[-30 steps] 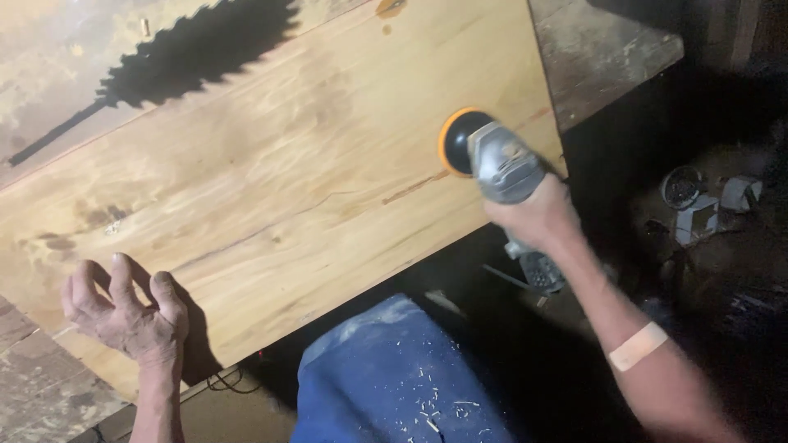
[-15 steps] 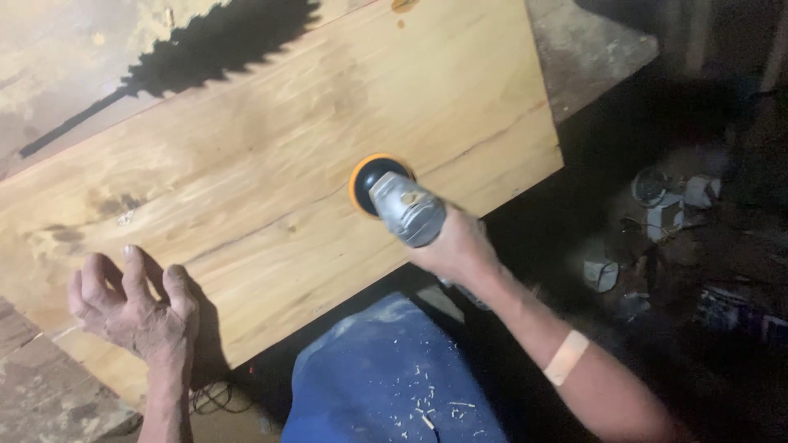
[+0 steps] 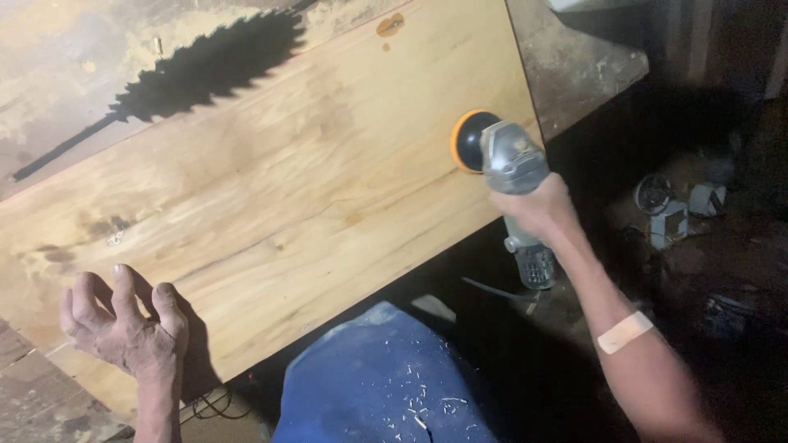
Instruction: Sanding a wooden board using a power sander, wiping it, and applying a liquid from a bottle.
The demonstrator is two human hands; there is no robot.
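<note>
Right hand [image 3: 538, 209] wrapped tight round grey sander [image 3: 513, 164], orange disc [image 3: 468, 141] pressed flat against wooden board [image 3: 271, 197], now back at right edge after sitting mid-board half a second ago: another sweep made across grain. Left hand [image 3: 123, 328] empty, fingers loosely spread, braced at near left edge. Blue-clad knee [image 3: 377, 385] below, flecked with shavings.

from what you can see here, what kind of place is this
Most likely a rough woodworking shop. The right hand runs a power sander on a big wooden board, and wood shavings dust the blue trousers.
</note>
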